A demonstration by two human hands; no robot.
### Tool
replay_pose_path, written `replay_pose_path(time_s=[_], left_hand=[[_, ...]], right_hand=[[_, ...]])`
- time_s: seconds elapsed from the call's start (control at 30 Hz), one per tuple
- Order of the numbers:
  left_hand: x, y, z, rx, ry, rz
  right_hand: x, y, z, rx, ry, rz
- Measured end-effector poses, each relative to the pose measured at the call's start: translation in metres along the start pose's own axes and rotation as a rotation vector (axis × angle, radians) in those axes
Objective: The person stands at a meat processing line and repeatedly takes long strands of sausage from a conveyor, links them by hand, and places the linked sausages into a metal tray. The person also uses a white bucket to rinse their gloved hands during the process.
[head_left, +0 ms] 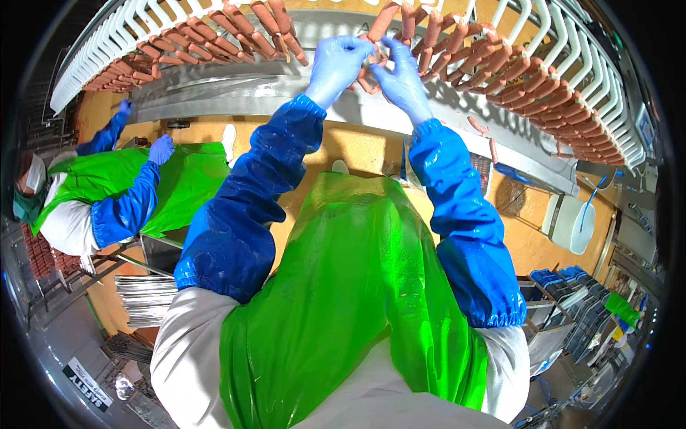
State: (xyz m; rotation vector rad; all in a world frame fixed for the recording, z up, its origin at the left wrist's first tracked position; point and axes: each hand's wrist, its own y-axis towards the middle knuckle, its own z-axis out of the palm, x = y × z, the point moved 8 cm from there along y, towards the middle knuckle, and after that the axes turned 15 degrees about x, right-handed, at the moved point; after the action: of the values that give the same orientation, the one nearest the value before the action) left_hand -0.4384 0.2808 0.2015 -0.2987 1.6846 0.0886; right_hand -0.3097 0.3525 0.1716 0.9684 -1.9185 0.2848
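Both my blue-gloved hands meet beneath a row of white hooks. Reddish-brown linked sausages (382, 25) hang down to my fingers, and more links dangle between my palms. My left hand (337, 68) is closed, its fingertips pinching the string of sausages. Close beside it my right hand (402, 79) has thumb and fingers curled round the same string; the exact spot they grip is partly hidden. Several hung sausages (436, 46) are just right of my right hand. Another hung group (275, 32) lies left of my left hand.
White hooks (607, 79) curve along the far side, loaded with sausages. Beneath runs a metal trough (236, 96), with loose sausages (477, 125) near its right part. A co-worker in a green apron (121, 179) stands at left. A pale bin (574, 223) is at right, and stacked metal rods (145, 300) lie lower left.
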Motion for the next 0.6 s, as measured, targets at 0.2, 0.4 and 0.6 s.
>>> replay_pose_path(time_s=[0.2,0.4,0.6], left_hand=[[-0.053,0.003,-0.017,-0.041,0.229,0.181],[0.037,-0.033,0.01,-0.015,-0.117,0.309],[0.008,-0.029,0.049,0.063,-0.127,0.062]], right_hand=[[-0.023,-0.044,0.076,0.302,0.598,0.162],[0.008,-0.047,0.046,0.198,0.499,0.221],[0.025,-0.026,-0.031,0.064,0.277,0.323]])
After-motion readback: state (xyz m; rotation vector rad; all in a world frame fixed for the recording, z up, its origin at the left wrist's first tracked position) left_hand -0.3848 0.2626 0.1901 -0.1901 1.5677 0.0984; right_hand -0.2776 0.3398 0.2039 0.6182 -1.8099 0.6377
